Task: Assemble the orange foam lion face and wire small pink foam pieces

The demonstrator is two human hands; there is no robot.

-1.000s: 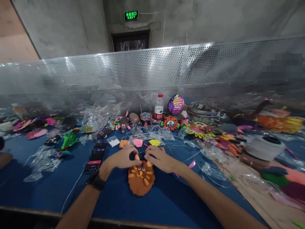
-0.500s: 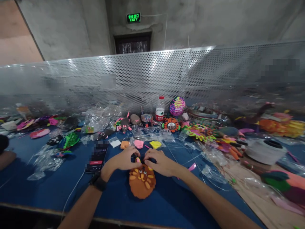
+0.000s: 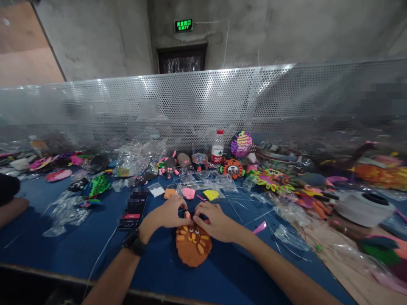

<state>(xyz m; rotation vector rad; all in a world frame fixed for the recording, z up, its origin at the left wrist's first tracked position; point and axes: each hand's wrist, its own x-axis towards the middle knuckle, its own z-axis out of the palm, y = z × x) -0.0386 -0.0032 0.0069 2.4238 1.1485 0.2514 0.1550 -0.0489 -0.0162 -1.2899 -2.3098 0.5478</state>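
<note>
A brown modelling-clay animal face with googly eyes and orange strips lies flat on the blue table in front of me. My left hand curls at its top left edge, thumb and forefinger about a small pink-and-yellow clay ear. From the other side my right hand presses bent fingers on the top right of the face and hides that part. Just beyond my hands lie packets of orange clay, pink clay and yellow clay, with a white packet beside them.
Left of my wrist lies a phone with a white cable. A pink clay tool lies to the right. Clay animals, plastic wrap and a water bottle line the perforated metal divider. Another person's arm rests at far left.
The view has shifted slightly, so everything sits a little further right. My right fingers have come down and inward over the top right of the clay face, covering its right ear.
</note>
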